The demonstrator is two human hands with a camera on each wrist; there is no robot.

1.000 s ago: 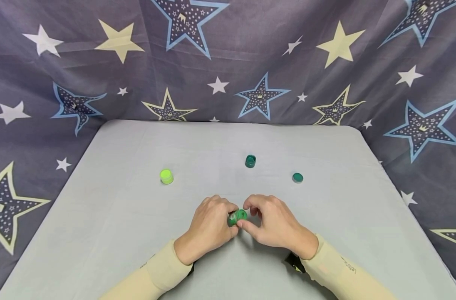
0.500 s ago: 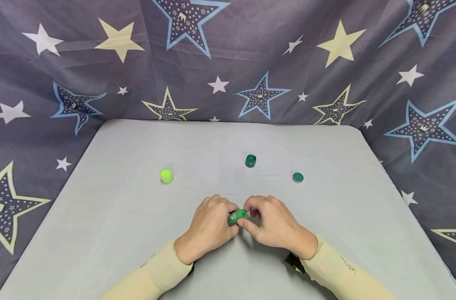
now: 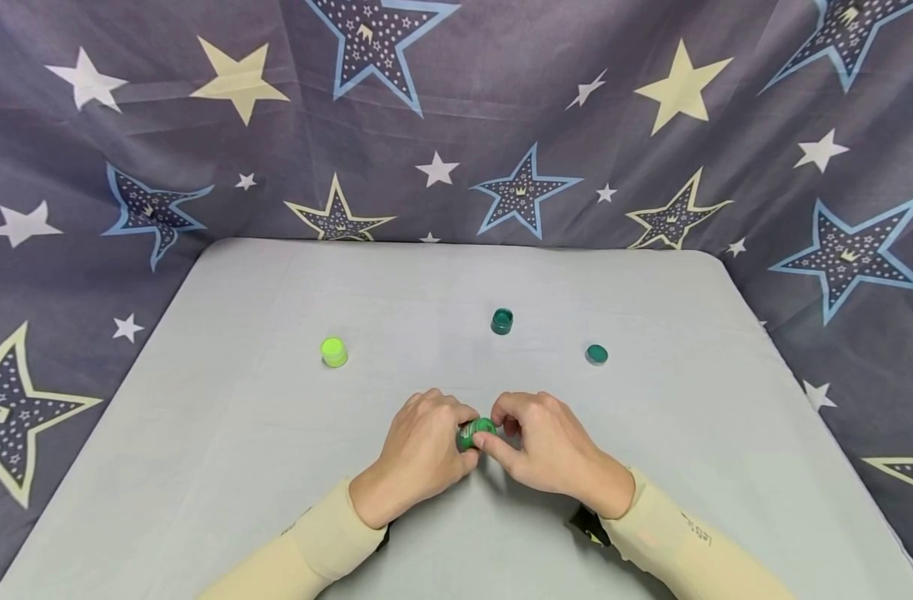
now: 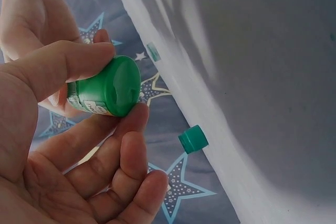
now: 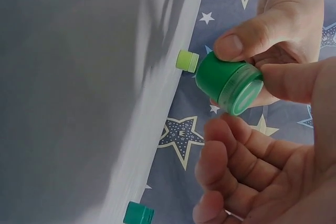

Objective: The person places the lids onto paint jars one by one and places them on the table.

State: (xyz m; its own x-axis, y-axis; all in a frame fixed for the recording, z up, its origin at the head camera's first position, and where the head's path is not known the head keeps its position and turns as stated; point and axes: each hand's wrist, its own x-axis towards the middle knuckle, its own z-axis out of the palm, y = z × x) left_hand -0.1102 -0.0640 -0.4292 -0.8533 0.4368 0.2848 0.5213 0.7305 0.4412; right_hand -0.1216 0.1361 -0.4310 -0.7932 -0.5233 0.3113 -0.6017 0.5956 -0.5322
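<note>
Between both hands, near the front middle of the table, a small green paint jar (image 3: 469,435) is held tilted with its lid (image 5: 244,95) toward the right. My left hand (image 3: 424,442) pinches the jar's body between thumb and fingers. At the lid end, my right hand (image 3: 550,442) has its thumb and index finger on opposite sides of the rim, while its other fingers curl loosely. Part of a label (image 4: 97,107) shows in the left wrist view. The lid appears to be on the jar.
Farther back stands an uncapped dark green jar (image 3: 501,322). A dark green lid (image 3: 596,355) lies to its right. A lime-green jar (image 3: 333,352) with its lid on stands at the left. The pale table (image 3: 261,467) meets a star-patterned cloth (image 3: 456,125) behind.
The right thumb and fingers have shifted slightly to the right at the lid, and the thumb covers more of it. The left hand and the other jars stay in place.
</note>
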